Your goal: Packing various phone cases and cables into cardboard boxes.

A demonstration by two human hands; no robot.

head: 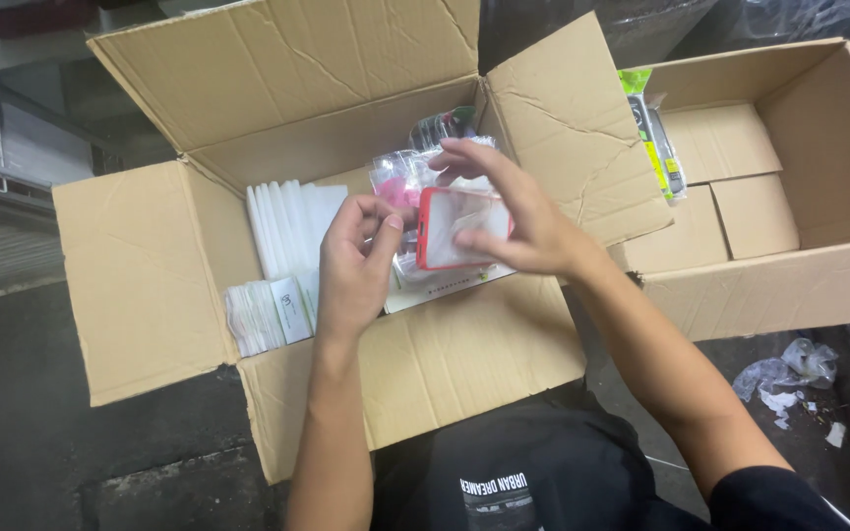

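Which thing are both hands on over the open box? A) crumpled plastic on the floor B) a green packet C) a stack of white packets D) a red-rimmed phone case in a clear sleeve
D: the left hand and right hand grip the red-rimmed phone case from either side above the open cardboard box.
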